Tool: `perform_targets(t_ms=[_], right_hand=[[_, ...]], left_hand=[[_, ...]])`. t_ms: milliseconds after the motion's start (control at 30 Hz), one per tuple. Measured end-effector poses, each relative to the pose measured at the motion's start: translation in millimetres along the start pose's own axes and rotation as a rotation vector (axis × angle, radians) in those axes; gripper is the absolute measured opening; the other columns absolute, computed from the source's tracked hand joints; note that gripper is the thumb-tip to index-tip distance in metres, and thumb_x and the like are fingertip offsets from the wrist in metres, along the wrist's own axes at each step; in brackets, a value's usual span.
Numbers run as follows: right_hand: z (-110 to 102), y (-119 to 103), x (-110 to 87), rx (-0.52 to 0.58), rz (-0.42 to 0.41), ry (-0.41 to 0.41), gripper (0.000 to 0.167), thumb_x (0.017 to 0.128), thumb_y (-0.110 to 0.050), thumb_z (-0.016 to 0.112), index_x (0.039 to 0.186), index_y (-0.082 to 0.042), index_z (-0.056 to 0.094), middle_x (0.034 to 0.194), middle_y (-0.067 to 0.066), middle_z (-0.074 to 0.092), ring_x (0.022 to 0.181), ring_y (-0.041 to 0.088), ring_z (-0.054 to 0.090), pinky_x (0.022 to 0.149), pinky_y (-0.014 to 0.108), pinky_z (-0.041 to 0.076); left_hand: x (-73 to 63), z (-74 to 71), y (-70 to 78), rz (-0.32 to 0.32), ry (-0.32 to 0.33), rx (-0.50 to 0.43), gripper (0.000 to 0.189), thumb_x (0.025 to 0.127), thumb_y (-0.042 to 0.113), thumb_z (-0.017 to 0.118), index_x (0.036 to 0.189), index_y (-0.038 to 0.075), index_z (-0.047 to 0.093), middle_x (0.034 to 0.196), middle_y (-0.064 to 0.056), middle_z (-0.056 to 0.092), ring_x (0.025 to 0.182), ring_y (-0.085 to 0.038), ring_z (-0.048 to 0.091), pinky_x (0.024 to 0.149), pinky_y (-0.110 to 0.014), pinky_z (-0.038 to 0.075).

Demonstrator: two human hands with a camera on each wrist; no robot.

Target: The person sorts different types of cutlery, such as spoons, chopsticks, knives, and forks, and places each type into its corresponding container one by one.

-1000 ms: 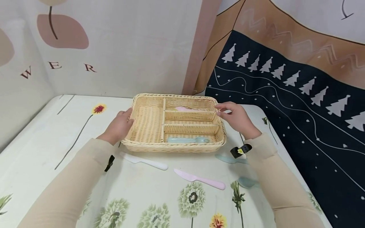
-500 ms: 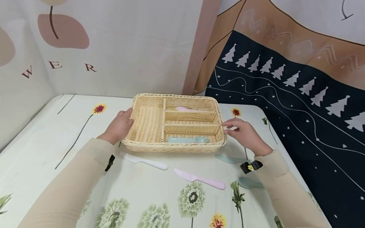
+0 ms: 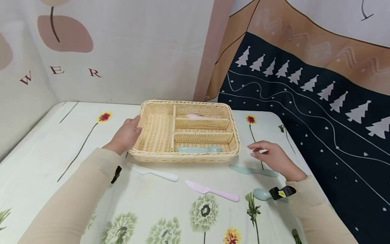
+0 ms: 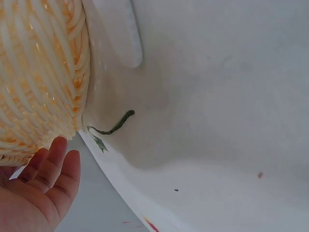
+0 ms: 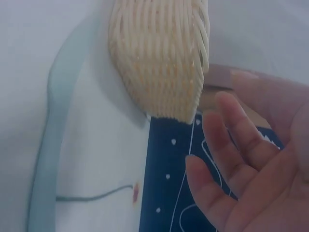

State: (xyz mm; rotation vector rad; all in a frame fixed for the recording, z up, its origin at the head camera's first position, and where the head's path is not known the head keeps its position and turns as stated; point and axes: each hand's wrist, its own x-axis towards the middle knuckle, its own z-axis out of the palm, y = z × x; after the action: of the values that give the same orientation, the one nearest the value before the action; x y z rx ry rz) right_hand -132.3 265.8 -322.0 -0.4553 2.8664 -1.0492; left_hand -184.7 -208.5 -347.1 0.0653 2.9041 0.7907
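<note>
A woven basket [image 3: 156, 135] with a divided right side stands on the table. My left hand [image 3: 125, 136] rests against its left end, and in the left wrist view the extended fingers [image 4: 65, 181] lie at the woven wall. My right hand [image 3: 275, 157] hovers right of the basket, fingers loosely bent and holding nothing. Below it lies a light blue knife [image 3: 253, 170]; a light blue spoon [image 3: 261, 194] lies nearer, partly behind the wrist strap. Inside the basket, a light blue fork [image 3: 199, 149] lies in the front compartment and a pink utensil [image 3: 192, 116], partly hidden, in the back one.
A white knife [image 3: 153, 171] and a pink knife [image 3: 211, 190] lie on the flowered tablecloth [image 3: 146, 200] in front of the basket. A pale curtain [image 3: 146, 51] hangs behind the table, and a dark cloth [image 3: 304, 112] with tree prints drops along the right side.
My right hand has left the basket's right end, moving right and toward me, uncovering the light blue knife. My left hand stays at the basket, which has barely shifted in view.
</note>
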Motion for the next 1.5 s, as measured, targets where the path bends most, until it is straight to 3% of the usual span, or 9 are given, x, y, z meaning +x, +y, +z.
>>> perform_targets(t_ms=[267,567,1233,1500], right_hand=[[-5.8,8.2,-14.4,0.014,0.036,-0.035,0.026,0.091,-0.008,0.066,0.116,0.0,0.068,0.113,0.014,0.067,0.099,0.027,0.062,0.077,0.026,0.053],[-5.8,20.9,-27.2,0.036,0.05,-0.105,0.028,0.089,-0.009,0.069,0.115,0.0,0.068,0.106,0.012,0.07,0.09,0.008,0.061,0.073,0.024,0.053],[-9.4,45.2,-65.5,0.087,0.24,-0.159,0.037,0.087,-0.019,0.072,0.119,0.0,0.066,0.109,0.011,0.067,0.089,0.006,0.058,0.069,0.025,0.048],[-8.2,52.0,-72.5,0.094,0.264,-0.204,0.036,0.086,-0.015,0.073,0.116,0.003,0.066,0.104,0.011,0.067,0.086,0.008,0.056,0.064,0.024,0.05]], left_hand=[[-1.0,-0.4,0.0,0.01,0.006,-0.004,0.057,0.105,0.018,0.031,0.153,-0.003,0.007,0.145,-0.034,0.024,0.132,-0.048,0.033,0.11,-0.058,0.029],[-1.4,-3.0,0.7,-0.005,-0.004,-0.005,0.059,0.106,0.02,0.032,0.153,-0.003,0.005,0.145,-0.035,0.023,0.133,-0.049,0.031,0.109,-0.059,0.029],[-0.7,-0.5,3.8,-0.01,0.005,-0.007,0.057,0.105,0.018,0.031,0.153,-0.004,0.007,0.145,-0.033,0.024,0.133,-0.048,0.032,0.11,-0.057,0.029],[-0.6,-0.9,2.8,-0.008,0.001,0.006,0.057,0.105,0.017,0.031,0.152,-0.005,0.007,0.145,-0.034,0.024,0.134,-0.048,0.031,0.11,-0.057,0.029]])
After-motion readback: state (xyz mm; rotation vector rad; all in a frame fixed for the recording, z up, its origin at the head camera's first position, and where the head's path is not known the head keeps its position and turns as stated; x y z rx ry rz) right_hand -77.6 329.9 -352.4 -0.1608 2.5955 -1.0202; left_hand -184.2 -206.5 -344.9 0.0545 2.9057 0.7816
